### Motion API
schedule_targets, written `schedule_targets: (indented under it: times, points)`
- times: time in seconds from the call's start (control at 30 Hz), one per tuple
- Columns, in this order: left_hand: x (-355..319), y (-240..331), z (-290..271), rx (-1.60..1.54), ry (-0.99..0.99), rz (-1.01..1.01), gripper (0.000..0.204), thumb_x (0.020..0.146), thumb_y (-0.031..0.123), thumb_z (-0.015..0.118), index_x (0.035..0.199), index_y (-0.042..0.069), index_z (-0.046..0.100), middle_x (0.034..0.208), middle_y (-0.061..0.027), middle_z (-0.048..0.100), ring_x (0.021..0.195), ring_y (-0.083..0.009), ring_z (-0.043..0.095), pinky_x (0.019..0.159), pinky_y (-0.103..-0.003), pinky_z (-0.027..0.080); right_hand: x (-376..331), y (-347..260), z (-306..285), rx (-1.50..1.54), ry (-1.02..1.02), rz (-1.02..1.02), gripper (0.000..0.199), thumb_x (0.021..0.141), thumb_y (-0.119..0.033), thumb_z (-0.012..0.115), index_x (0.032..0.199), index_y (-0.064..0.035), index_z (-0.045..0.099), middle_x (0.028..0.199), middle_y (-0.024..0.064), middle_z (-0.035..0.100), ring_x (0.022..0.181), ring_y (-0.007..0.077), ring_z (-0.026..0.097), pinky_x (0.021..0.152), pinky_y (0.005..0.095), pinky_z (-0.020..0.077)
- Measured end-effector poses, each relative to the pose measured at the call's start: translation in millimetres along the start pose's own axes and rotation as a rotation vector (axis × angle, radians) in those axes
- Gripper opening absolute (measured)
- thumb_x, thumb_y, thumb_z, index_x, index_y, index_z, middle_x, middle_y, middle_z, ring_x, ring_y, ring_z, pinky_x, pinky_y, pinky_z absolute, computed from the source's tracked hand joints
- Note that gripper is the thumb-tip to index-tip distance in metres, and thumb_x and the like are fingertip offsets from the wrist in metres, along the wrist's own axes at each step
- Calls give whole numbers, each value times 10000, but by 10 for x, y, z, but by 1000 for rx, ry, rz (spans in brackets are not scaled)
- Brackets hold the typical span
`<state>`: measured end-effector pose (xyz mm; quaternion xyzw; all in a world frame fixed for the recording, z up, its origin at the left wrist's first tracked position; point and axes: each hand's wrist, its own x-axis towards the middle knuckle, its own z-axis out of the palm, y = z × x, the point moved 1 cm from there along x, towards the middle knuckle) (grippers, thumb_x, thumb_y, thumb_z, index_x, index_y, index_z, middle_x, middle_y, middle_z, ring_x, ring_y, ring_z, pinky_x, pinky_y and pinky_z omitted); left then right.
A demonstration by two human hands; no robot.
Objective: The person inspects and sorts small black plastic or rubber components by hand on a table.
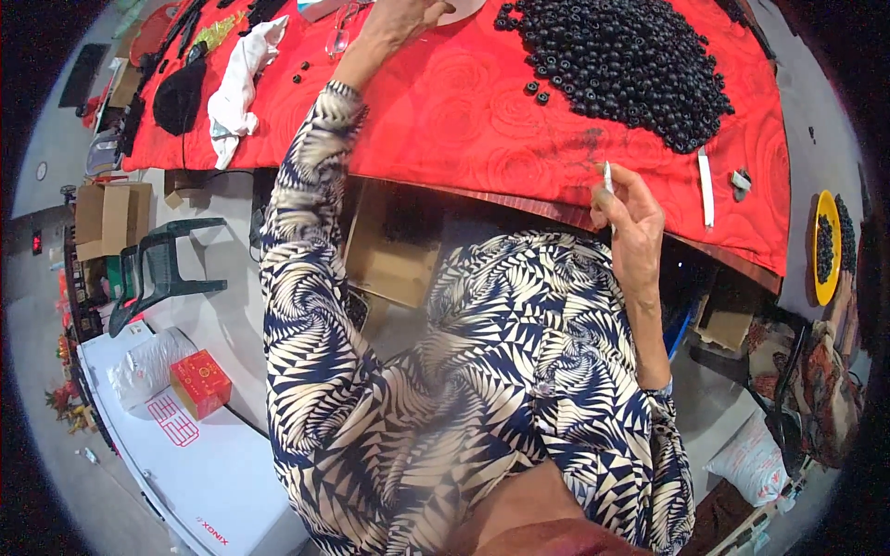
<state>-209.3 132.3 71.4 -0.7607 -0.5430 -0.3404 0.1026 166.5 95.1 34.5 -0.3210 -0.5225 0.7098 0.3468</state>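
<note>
At the top edge, my left hand (400,23) reaches across the red cloth (445,120), a finger at the rim of a pale round-edged piece (461,11). The frame cuts off most of that hand, so its grip is unclear. Near the table's front edge, my right hand (635,218) is closed round a slim whitish stick-like tool (607,179), held upright between thumb and fingers. Beyond it lies a big heap of small black ring-shaped beads (630,69). Two loose beads (537,92) sit left of the heap, and a few others (299,72) lie farther left.
A white strip (706,190) and a small grey piece (741,183) rest at the cloth's right. Glasses (341,35), a white cloth (243,88) and a black pouch (181,95) lie left. A yellow plate (821,285) of beads stands right; a green chair (167,269) left.
</note>
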Motion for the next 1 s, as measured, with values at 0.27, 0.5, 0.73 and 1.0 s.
schedule_targets:
  times: [0.27, 0.5, 0.73, 1.0]
  points:
    - [-603, 667, -481, 94, -159, -218, 103, 739, 68, 653, 832, 31, 632, 868, -89, 594, 760, -223, 606, 671, -309, 496, -26, 26, -15, -38, -11, 23, 297, 814, -87, 590, 1081, 30, 534, 815, 5, 565, 652, 56, 471, 568, 196, 360]
    - [-1008, 741, -664, 182, -242, -130, 227, 690, 67, 669, 906, 61, 600, 1089, -72, 560, 1043, -273, 521, 857, -358, 454, -44, -13, 58, -65, -32, 46, 269, 838, -95, 578, 1075, 21, 526, 853, 39, 595, 732, 84, 537, 652, 209, 423]
    - [-795, 1100, -729, 196, 27, -133, 418, 674, 125, 716, 1079, 107, 612, 1137, -81, 561, 1098, -264, 497, 903, -381, 408, -57, -97, 71, -154, -43, 19, 262, 835, -68, 592, 1077, 9, 527, 929, 60, 614, 874, 121, 580, 778, 237, 447]
    - [-260, 1160, 275, -5, -342, -97, 290, 782, 42, 581, 1071, 31, 578, 1047, -120, 601, 940, -198, 585, 828, -366, 437, -67, -153, 53, -206, -2, 59, 275, 848, -79, 598, 1101, 15, 546, 979, 42, 594, 919, 103, 559, 830, 225, 431]
